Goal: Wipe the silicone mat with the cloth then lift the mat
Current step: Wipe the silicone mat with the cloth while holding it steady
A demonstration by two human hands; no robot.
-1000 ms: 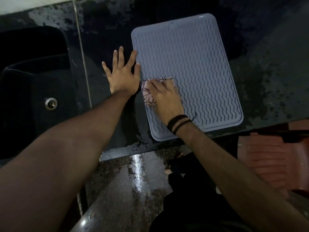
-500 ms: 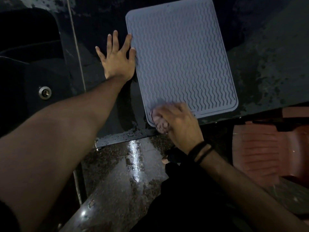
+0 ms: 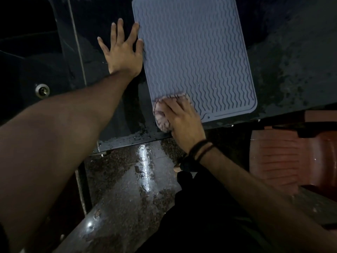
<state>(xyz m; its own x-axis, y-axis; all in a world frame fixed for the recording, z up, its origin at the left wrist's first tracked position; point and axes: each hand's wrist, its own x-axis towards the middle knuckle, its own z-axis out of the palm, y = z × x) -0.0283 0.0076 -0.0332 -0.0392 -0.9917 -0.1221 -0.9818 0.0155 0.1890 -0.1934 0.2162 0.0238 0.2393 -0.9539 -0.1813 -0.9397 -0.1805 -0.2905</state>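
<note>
A grey silicone mat point(image 3: 193, 52) with wavy ridges lies flat on the dark wet counter point(image 3: 291, 70). My left hand point(image 3: 122, 50) is spread flat on the counter at the mat's left edge, with the thumb and forefinger touching that edge. My right hand point(image 3: 182, 115) presses a pale patterned cloth point(image 3: 161, 115) onto the mat's near left corner with its fingers laid flat over it. The cloth sticks out to the left of and beyond my fingers.
A dark sink point(image 3: 27, 73) with a round metal drain point(image 3: 42, 90) lies to the left. The counter's front edge point(image 3: 131, 141) runs just below the mat. Beneath it are a wet speckled floor point(image 3: 127, 179) and a reddish plastic chair point(image 3: 291, 156) at the right.
My right hand dragged the cloth from the mat's middle left down to the near left corner, then slid it slightly back up. The left hand stayed at the mat's edge.
</note>
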